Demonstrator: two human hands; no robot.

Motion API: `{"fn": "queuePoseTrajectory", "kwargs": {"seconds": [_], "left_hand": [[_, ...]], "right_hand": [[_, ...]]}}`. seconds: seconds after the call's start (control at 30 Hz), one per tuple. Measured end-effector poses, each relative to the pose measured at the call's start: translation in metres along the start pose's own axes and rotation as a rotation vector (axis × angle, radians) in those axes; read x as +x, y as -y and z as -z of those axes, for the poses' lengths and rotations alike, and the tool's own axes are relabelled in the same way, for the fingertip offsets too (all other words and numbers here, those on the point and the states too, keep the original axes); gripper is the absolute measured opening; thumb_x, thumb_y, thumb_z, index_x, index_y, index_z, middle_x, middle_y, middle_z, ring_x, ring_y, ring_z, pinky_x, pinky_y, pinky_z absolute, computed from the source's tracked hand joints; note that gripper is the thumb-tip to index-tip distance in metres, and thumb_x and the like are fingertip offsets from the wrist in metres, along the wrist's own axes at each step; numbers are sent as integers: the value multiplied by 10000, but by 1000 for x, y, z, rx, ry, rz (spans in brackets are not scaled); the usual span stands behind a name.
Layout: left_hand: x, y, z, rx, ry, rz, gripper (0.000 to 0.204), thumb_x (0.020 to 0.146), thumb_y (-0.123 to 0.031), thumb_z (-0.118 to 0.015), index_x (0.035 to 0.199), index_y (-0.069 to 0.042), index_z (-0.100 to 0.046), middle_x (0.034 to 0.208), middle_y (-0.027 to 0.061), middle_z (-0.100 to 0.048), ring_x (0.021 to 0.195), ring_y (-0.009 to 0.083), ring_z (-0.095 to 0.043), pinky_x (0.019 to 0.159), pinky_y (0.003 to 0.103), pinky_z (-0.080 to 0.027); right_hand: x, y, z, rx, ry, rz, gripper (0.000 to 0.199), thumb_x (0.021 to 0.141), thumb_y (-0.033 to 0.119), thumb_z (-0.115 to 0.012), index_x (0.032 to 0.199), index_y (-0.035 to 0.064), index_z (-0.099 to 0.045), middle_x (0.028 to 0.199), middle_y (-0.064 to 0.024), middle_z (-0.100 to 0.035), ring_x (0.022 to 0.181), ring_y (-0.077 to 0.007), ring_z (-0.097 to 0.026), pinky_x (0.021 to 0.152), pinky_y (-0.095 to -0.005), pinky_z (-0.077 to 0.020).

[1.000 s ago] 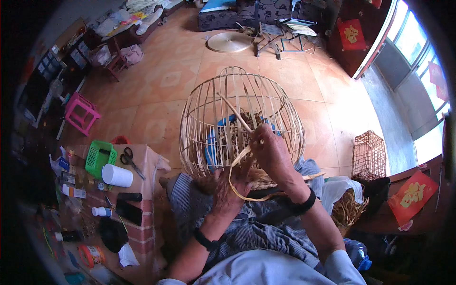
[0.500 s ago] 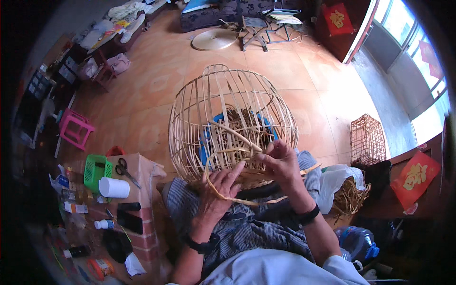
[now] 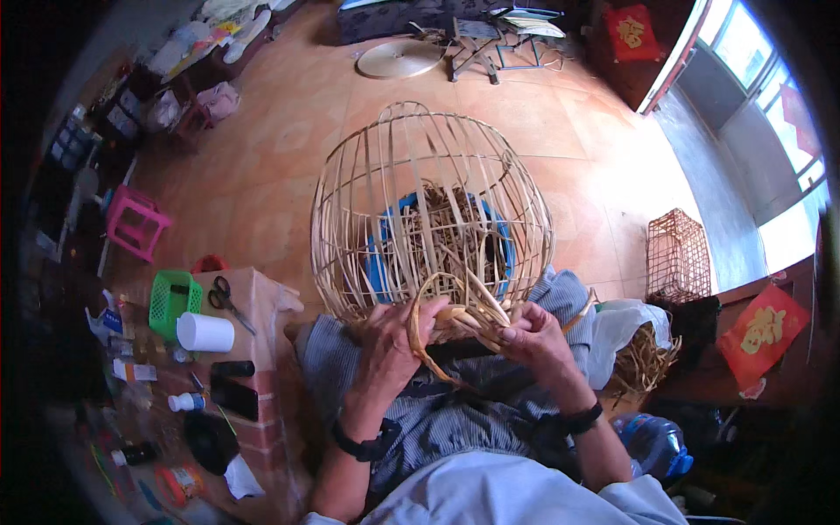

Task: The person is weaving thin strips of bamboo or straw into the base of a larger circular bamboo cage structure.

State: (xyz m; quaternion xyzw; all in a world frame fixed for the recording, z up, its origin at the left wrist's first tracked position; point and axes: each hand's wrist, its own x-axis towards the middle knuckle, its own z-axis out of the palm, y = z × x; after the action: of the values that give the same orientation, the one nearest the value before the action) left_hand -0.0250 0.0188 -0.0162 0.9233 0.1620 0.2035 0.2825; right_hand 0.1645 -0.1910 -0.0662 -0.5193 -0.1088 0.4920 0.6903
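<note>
A large openwork basket (image 3: 430, 131) of pale strips rests against my lap, its near rim under my hands. My left hand (image 3: 391, 343) is closed at that rim, with a flat tan weaving strip (image 3: 415, 331) looping up past its fingers. Across from it, my right hand (image 3: 535, 339) pinches the strips at the rim between thumb and fingers. Several strip ends (image 3: 477, 293) stand up between the two hands. Through the bars a blue tub (image 3: 378, 276) shows, holding many brown strips (image 3: 442, 229). The exact grip of my left fingertips is partly hidden.
On my left a table (image 3: 262, 302) bears scissors (image 3: 229, 302), a green basket (image 3: 173, 302), a white cup (image 3: 206, 332) and a dark phone (image 3: 234, 398). To the right are a plastic bag (image 3: 612, 337) of strips, a wicker basket (image 3: 678, 258) and a large bottle (image 3: 652, 446). A pink stool (image 3: 136, 223) stands left.
My right hand has moved down and slightly right, away from my left hand. The strip's wide loop has drawn in smaller and sits by my left hand. The view has shifted slightly.
</note>
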Motion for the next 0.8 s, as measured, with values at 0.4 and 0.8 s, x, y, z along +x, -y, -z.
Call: {"fn": "queuePoseTrajectory", "kwargs": {"seconds": [0.4,0.8], "left_hand": [[-16,-12,35,-887,-195,421,326,1154,-260,-598,1196,34,-734,1009,112,-801,951,191,-784,888,340,-620],[-5,-38,33,-68,-249,-22,153,944,4,-755,1088,-45,-768,1025,124,-770,962,321,-755,854,400,-593]], "right_hand": [[29,31,-11,-886,75,315,363,1070,396,-667,962,50,-698,789,-153,-675,654,-351,-661,643,-455,-529],[-19,34,45,-343,-130,-61,404,1059,377,-719,828,49,-768,699,-19,-726,528,-48,-548,483,-235,-376]]}}
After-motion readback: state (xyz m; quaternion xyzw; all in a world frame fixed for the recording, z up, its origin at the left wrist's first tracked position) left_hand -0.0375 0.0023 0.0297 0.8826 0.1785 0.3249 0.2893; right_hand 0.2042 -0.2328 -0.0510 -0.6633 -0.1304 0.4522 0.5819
